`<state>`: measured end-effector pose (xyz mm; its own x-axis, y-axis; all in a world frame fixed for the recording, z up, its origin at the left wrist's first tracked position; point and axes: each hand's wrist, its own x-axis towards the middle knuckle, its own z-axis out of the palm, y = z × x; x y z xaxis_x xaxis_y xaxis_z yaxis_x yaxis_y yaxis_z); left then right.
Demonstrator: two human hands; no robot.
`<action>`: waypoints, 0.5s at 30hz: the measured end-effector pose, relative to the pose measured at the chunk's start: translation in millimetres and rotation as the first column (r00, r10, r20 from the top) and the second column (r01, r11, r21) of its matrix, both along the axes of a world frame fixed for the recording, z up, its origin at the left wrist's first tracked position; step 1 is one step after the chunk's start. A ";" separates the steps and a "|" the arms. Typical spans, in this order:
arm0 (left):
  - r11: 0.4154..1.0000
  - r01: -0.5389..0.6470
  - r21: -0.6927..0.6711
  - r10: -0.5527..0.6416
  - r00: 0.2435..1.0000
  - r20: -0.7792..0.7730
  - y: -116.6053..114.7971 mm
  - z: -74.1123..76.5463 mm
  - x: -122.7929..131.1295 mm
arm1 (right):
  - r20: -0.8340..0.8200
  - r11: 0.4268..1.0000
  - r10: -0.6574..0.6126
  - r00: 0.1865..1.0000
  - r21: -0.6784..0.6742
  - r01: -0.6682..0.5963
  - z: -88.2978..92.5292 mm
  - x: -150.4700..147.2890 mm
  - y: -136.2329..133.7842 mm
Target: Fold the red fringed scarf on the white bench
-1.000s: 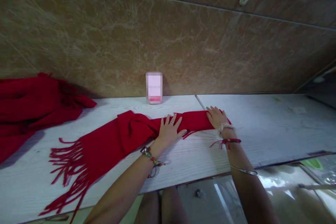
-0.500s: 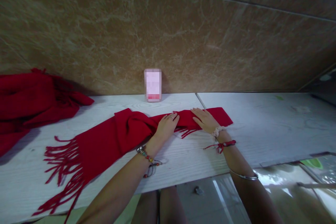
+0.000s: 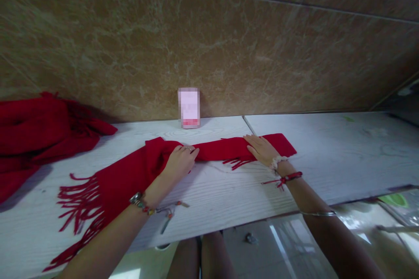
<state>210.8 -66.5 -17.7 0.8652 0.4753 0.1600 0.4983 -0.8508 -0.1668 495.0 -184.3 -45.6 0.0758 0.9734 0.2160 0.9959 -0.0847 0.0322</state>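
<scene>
A red fringed scarf lies lengthwise on the white wood-grain surface, its right part folded into a narrow strip. My left hand rests on top of the strip near its middle, fingers slightly bent and lying over the cloth; its thumb is hard to make out. Just left of that hand the cloth is bunched. Toward the right end, my right hand presses down flat with its fingers stretched out. A short fringe hangs out below the strip between the hands, and a longer fringe spreads at the left end.
Another red cloth is heaped at the far left. A small pink-and-white rectangular item, blurred out, leans against the brown marbled wall. A seam crosses the white surface. Its front edge runs above a shiny floor.
My left hand has slid left along the scarf, leaving a smoother strip between the hands. My right hand has shifted slightly right. The view has moved a little.
</scene>
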 end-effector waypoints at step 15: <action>0.998 -0.069 -0.013 0.070 0.977 0.202 31.0 -25.1 -58.2 | -0.007 0.990 -0.126 0.992 -0.064 0.125 4.0 114.2 -50.8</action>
